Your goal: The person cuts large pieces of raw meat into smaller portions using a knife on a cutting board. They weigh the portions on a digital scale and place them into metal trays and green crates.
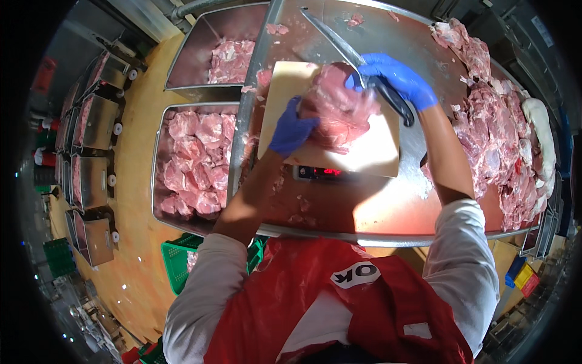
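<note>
A large piece of raw meat, partly blurred, is over a pale cutting board. My left hand, in a blue glove, grips the meat's left edge. In my right hand, also gloved in blue, is a knife. Its blade points up and to the left, away from me, and its black handle sticks out below the hand. The fingertips of that hand touch the meat's upper right side. Under the board's near edge shows a scale with a lit red display.
Meat cuts fill a near steel bin on the left; a far bin holds more. A heap of meat covers the right of the steel table. A green crate stands below its front edge. Wheeled metal carts line the far left.
</note>
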The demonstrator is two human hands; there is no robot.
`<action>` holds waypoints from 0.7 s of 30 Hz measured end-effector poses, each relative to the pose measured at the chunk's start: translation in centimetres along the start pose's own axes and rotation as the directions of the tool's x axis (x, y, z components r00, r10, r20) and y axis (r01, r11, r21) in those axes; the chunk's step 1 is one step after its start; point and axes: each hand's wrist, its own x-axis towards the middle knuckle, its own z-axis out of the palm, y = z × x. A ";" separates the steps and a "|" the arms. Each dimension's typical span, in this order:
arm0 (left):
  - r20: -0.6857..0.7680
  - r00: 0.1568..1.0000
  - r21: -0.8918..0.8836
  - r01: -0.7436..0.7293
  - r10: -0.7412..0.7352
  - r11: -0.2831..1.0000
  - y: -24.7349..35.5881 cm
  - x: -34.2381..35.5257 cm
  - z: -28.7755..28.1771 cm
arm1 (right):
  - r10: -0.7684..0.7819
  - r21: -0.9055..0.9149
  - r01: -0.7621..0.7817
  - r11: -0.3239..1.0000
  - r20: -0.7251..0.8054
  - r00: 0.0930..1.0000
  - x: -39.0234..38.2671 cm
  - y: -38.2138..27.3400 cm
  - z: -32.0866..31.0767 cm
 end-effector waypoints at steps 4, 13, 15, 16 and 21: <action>0.072 0.977 -0.307 0.215 -0.203 0.927 4.1 -4.9 -0.9 | 0.086 -0.055 -0.105 0.993 -0.285 0.955 -3.1 1.4 -3.1; -0.099 0.931 0.230 -0.321 0.351 0.919 -0.3 -4.9 2.6 | 0.173 0.276 -0.110 0.955 -0.217 0.961 -2.6 7.8 2.0; -0.067 0.941 0.127 -0.322 0.332 0.938 -0.2 -2.6 2.0 | 0.182 0.179 -0.131 0.975 -0.305 0.935 -5.1 4.8 4.6; -0.024 0.949 0.022 -0.314 0.314 0.949 -0.8 -0.6 1.0 | 0.180 0.128 -0.144 0.981 -0.342 0.922 -6.2 3.8 5.8; 0.180 0.936 0.423 -0.352 0.304 0.835 0.9 4.6 -2.5 | 0.164 0.202 -0.066 0.977 -0.516 0.841 -10.3 8.2 8.2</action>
